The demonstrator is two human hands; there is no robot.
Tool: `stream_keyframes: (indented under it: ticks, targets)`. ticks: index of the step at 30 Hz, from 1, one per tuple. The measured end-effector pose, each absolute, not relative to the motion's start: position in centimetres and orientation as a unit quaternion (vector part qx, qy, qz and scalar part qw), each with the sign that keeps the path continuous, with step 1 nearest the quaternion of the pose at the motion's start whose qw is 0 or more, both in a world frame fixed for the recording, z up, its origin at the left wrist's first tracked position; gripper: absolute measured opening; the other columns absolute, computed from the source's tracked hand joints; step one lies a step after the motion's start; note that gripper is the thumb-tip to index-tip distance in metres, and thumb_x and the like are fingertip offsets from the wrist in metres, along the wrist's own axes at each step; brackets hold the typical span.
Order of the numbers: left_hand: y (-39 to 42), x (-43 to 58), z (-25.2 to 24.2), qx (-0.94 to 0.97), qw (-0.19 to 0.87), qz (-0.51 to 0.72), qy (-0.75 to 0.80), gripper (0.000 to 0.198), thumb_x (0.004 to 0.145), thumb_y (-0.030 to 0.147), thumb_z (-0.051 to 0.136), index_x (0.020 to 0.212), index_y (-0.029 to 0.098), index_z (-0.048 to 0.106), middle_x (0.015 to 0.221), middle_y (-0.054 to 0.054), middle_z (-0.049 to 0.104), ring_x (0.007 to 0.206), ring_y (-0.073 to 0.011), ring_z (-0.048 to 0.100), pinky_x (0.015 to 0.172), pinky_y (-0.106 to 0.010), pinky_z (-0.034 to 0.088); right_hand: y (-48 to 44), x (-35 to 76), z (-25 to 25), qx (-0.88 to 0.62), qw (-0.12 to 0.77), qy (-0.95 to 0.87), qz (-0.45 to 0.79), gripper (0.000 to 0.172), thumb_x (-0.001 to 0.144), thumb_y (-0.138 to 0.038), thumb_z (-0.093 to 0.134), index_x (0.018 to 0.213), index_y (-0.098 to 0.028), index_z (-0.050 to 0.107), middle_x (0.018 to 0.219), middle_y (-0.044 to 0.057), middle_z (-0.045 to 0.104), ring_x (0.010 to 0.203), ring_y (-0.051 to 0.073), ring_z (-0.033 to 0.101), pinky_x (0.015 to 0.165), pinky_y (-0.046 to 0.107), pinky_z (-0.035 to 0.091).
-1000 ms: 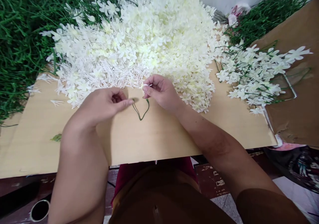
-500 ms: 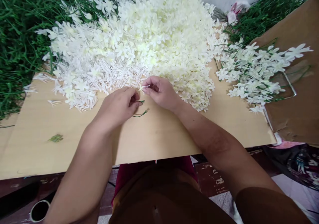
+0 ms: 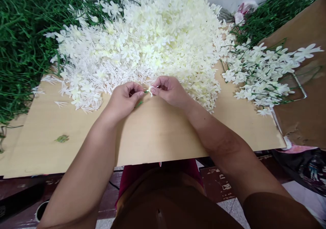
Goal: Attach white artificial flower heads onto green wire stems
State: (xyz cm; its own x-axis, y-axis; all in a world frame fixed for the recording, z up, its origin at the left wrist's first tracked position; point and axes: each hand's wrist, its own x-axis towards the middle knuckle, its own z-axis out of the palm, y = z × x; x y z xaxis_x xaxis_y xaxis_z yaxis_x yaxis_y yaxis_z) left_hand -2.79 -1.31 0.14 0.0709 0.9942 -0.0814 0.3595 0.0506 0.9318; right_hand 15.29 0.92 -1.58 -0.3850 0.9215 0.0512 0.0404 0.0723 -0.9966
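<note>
The green stem point(image 3: 146, 91) now meets the white flower point(image 3: 150, 91), previously apart

You have two hands point(image 3: 125, 99) point(image 3: 169, 92), one pinched flower point(image 3: 150, 91), one flower heap point(image 3: 163, 38), one flower bunch point(image 3: 265, 67) by the bench's point(image 3: 163, 137) right edge, two green piles point(image 3: 25, 42) point(image 3: 275, 16) toward its back corners.

Left arm point(image 3: 86, 157) and right arm point(image 3: 221, 142) stretched forward, angled inward.
Left grip point(image 3: 124, 99) and right grip point(image 3: 171, 91), each pinched, face each other, close but apart.
</note>
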Motion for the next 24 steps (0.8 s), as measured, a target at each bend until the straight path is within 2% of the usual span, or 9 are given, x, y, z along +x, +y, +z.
stream_keyframes:
  ticks: [9,16,21,24]
  targets:
    - [-0.83,-2.76,-0.02,0.547,0.466,0.392,0.574,0.006,0.068,0.016,0.068,0.069,0.019,0.062,0.058,0.003,0.055,0.051,-0.0099,0.042,0.049,-0.024,0.031,1.04,15.1,-1.63,-0.395,0.41,-0.621,0.539,0.044,0.066,-0.055,0.083,0.07,-0.019,0.058,0.064,-0.003,0.057,0.06,0.009,0.046,0.058,0.025,0.042]
    - [-0.88,-2.37,0.47,0.537,0.472,0.387,0.583,0.009,0.068,0.015,0.069,0.067,0.018,0.061,0.06,0.002,0.055,0.054,-0.0114,0.044,0.054,-0.027,0.035,0.93,15.09,-1.86,-0.398,0.402,-0.655,0.501,0.032,0.077,-0.043,0.076,0.073,-0.019,0.056,0.069,-0.002,0.057,0.066,0.012,0.052,0.064,0.028,0.047]
    - [-0.95,-2.1,0.82,0.535,0.464,0.378,0.596,0.009,0.069,0.012,0.067,0.066,0.018,0.061,0.056,0.003,0.053,0.051,-0.0101,0.041,0.052,-0.026,0.034,0.42,14.7,-2.22,-0.394,0.435,-0.714,0.38,0.017,0.082,-0.027,0.068,0.074,-0.02,0.055,0.073,0.0,0.059,0.072,0.014,0.055,0.071,0.031,0.048]
    - [-0.87,-2.1,0.73,0.527,0.462,0.388,0.599,0.009,0.068,0.012,0.067,0.064,0.018,0.061,0.055,0.003,0.053,0.05,-0.0092,0.04,0.051,-0.025,0.034,0.36,14.48,-2.46,-0.393,0.443,-0.702,0.394,0.02,0.083,-0.033,0.068,0.075,-0.02,0.054,0.072,-0.001,0.058,0.07,0.013,0.055,0.071,0.031,0.049]
